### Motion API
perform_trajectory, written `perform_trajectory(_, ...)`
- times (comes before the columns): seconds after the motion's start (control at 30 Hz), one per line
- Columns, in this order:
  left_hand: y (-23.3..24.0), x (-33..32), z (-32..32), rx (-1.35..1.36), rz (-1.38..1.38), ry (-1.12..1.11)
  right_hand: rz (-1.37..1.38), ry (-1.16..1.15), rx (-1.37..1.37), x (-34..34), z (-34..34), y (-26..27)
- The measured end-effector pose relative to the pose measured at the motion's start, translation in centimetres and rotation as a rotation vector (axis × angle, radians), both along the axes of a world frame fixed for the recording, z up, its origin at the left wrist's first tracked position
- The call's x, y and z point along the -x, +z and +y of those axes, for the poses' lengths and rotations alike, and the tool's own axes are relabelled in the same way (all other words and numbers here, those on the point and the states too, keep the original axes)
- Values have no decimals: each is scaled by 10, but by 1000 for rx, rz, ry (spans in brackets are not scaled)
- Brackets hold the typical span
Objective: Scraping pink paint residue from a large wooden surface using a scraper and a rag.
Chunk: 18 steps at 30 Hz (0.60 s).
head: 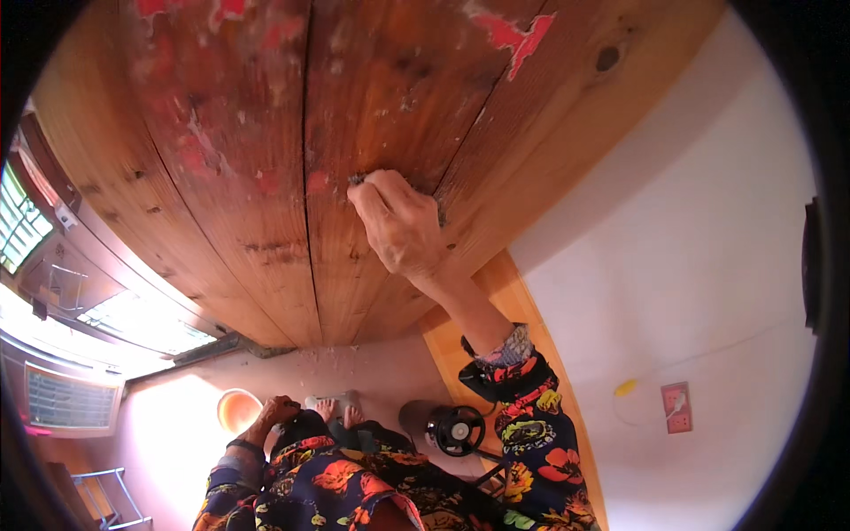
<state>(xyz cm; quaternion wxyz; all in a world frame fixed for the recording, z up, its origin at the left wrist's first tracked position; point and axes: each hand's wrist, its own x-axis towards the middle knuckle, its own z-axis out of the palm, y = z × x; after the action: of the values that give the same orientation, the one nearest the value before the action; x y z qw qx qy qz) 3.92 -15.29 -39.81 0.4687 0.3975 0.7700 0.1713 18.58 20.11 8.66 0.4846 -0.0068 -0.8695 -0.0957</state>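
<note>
My right hand [398, 222] presses against a reddish-brown wooden plank panel [259, 285], fingers curled around a grey scouring pad [357, 179]. The pad looks like steel wool; only its edges show past the fingers. Torn red paper scraps [524, 43] and pale residue cling to the upper planks. Wet-looking, darker wood surrounds the hand, while the lower boards look lighter and drier. Down by my thigh, my left hand [275, 413] is curled, and whether it holds anything is hidden.
An orange bucket [239, 413] stands on the floor, left of my feet. To the right is a dark cylinder with a round black top [458, 431]. A pink wall outlet [677, 407] has a white plug in it. Windows [153, 322] glare at left, near a blue metal frame [116, 498].
</note>
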Motion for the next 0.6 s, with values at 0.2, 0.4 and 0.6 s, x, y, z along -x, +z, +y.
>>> perform_trajectory(0.2,-48,12,-8,-28,103,-190,240,-42,2,-8,0,71)
perform_trajectory(0.4,6,-16,22,96,5,-82,275,-63,-263,-8,41,76)
perform_trajectory(0.6,30,-15,22,79,4,-48,114,-139,-43,-33,20,-27)
